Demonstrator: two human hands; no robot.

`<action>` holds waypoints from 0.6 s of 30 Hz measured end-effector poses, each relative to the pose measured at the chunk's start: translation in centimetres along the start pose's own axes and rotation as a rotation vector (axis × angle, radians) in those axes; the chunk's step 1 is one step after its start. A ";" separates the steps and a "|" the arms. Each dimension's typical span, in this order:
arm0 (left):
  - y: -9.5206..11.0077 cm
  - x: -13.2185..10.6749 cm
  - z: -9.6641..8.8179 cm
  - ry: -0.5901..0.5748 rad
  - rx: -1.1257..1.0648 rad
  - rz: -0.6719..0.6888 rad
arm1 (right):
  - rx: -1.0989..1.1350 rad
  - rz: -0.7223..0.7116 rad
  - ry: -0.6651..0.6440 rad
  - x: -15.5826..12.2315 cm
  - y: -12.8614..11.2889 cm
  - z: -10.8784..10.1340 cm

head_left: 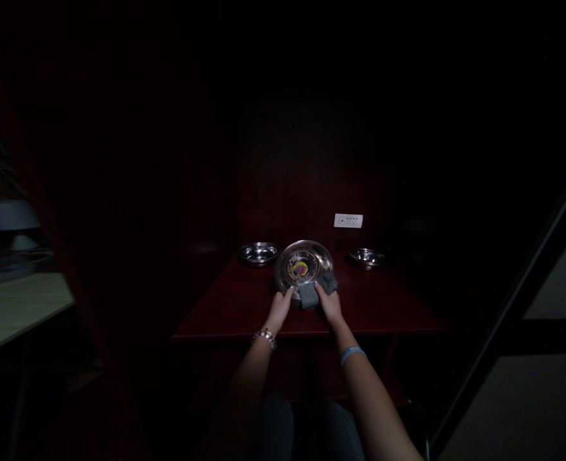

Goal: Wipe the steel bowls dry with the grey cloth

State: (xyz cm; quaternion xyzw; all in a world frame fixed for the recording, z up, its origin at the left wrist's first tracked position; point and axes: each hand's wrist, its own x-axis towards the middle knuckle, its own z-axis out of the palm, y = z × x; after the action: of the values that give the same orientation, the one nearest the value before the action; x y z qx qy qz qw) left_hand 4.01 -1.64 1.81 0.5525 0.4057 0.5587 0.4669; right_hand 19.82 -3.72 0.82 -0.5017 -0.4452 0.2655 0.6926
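Observation:
Between my two hands a shiny metal bowl [290,261] is tilted up, its inside facing me, with a yellow and red round label on its bottom. My left hand [280,307] grips the bowl's near left rim, thumb on the inside and the other fingers hidden behind. A grey cloth [308,296] lies over the near right rim. My right hand [330,303] is closed on this cloth, its thumb pressing it against the bowl.
On the dark red desk [216,314] a metal bowl [259,255] stands at the back left and a smaller metal bowl [367,258] at the back right. A white power socket [348,221] is on the back wall. Dark partitions rise on both sides.

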 end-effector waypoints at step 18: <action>0.5 -0.3 0.3 -0.055 -0.153 0.114 | -0.018 0.019 0.019 0.0 0.1 0.0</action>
State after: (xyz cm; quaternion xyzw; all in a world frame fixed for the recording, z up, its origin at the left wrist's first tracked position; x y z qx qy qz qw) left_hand 4.30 -2.09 2.21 0.5525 0.3167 0.5983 0.4863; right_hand 19.85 -3.72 0.76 -0.5146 -0.4361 0.2635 0.6896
